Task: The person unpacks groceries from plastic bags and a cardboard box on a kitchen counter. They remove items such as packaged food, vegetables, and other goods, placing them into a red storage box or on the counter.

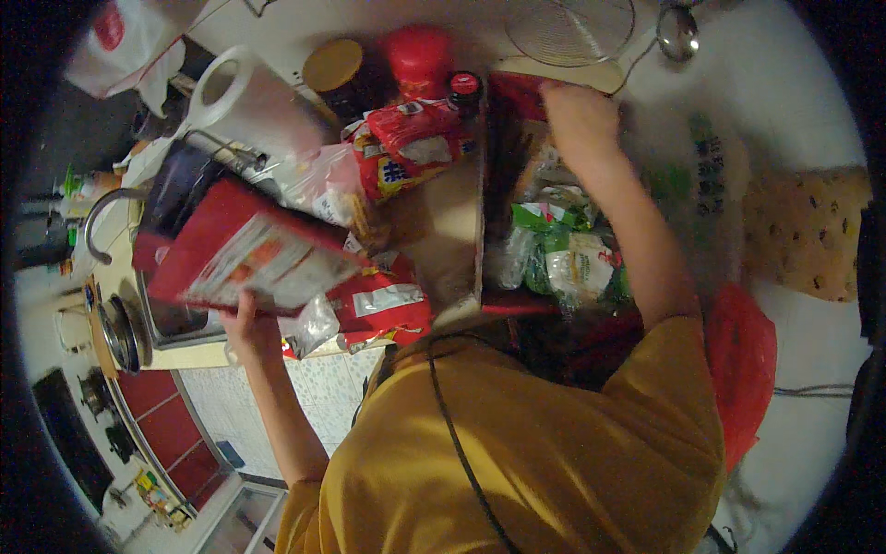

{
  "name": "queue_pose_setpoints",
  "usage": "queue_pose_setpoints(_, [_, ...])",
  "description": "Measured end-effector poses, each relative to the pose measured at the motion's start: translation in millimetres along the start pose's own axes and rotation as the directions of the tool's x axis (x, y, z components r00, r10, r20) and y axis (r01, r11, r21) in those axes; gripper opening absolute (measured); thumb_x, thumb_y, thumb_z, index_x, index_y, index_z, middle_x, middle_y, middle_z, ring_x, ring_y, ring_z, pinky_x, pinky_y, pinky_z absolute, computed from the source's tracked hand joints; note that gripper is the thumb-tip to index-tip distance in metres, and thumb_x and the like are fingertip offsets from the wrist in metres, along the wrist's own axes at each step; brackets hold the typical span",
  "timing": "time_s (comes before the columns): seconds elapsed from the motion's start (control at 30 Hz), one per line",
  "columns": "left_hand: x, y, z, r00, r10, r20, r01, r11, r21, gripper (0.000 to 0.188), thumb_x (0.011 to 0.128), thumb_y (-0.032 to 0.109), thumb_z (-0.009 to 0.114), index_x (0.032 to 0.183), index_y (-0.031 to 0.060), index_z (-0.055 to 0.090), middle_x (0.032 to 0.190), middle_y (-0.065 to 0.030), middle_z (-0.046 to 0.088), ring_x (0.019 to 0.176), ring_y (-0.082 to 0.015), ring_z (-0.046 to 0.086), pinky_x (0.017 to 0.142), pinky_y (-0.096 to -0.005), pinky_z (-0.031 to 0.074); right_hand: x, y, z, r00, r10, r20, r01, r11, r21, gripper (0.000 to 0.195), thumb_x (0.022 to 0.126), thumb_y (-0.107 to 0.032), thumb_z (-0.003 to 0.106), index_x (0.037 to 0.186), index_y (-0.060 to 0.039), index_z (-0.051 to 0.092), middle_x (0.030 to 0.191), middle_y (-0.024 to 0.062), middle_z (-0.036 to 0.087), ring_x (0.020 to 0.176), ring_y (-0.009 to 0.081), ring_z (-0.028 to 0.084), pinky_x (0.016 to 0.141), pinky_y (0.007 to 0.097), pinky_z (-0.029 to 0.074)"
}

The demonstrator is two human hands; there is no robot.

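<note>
My left hand grips the edge of a red flat box or packet with a printed white panel, held over the counter by the sink. At the upper right, my right hand reaches over the far end of an open compartment, possibly a drawer or cabinet, with red edges; its fingers are blurred and I cannot tell whether they hold anything. Inside the compartment lie green and clear plastic packages. Between my hands, red food packets and another red packet lie on the counter.
A paper or plastic roll, a jar with a tan lid, a red container and a dark bottle with a red cap stand at the back. A sink is at left. A red plastic bag hangs at right.
</note>
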State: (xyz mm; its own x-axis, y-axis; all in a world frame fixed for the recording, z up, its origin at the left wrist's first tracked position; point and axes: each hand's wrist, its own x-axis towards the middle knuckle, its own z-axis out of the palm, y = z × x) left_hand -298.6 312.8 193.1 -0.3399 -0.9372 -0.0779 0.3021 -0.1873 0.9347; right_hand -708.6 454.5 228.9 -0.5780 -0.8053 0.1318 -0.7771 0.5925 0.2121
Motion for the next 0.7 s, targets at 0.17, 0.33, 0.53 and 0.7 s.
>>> queue_pose_setpoints(0.17, [35, 0, 37, 0.996, 0.001, -0.094, 0.038, 0.913, 0.407, 0.026, 0.072, 0.008, 0.066, 0.095, -0.0009, 0.056, 0.086, -0.0060, 0.060, 0.072, -0.0131, 0.056, 0.062, -0.0229, 0.044, 6, 15, -3, 0.972, -0.137, 0.190, -0.025, 0.744, 0.668, 0.016, 0.080, -0.013, 0.054, 0.093, -0.0048, 0.053, 0.081, 0.0082, 0.061, 0.072, 0.0218, 0.060, 0.062, 0.0293, 0.048])
queue_pose_setpoints(0.33, [61, -19, 57, 0.998, -0.063, 0.025, 0.056, 0.976, 0.209, 0.026, 0.073, 0.007, 0.065, 0.097, -0.0011, 0.057, 0.091, -0.0071, 0.061, 0.078, -0.0161, 0.058, 0.071, -0.0288, 0.046, 0, 12, 64, 0.822, -0.291, 0.490, -0.454, 0.185, 0.872, 0.016, 0.083, -0.017, 0.055, 0.094, -0.0059, 0.051, 0.078, 0.0047, 0.059, 0.072, 0.0157, 0.061, 0.059, 0.0277, 0.048])
queue_pose_setpoints(0.53, [62, -72, 88, 0.969, -0.243, 0.041, 0.234, 0.960, 0.155, 0.028, 0.075, 0.014, 0.065, 0.098, -0.0004, 0.058, 0.091, -0.0076, 0.062, 0.078, -0.0148, 0.058, 0.071, -0.0262, 0.045, 18, -2, 150, 0.698, -0.165, 0.697, -0.610, 0.374, 0.699, 0.020, 0.082, -0.018, 0.057, 0.093, -0.0018, 0.052, 0.077, 0.0089, 0.058, 0.064, 0.0204, 0.061, 0.058, 0.0308, 0.051])
queue_pose_setpoints(0.7, [63, -123, 114, 0.911, -0.396, 0.111, 0.351, 0.889, 0.294, 0.032, 0.072, 0.020, 0.068, 0.097, 0.0025, 0.060, 0.088, -0.0077, 0.063, 0.078, -0.0175, 0.059, 0.072, -0.0304, 0.045, 28, 18, 224, 0.926, -0.182, 0.330, -0.100, 0.726, 0.680, 0.041, 0.079, -0.034, 0.057, 0.096, 0.0023, 0.055, 0.088, 0.0153, 0.061, 0.078, 0.0268, 0.060, 0.071, 0.0358, 0.048])
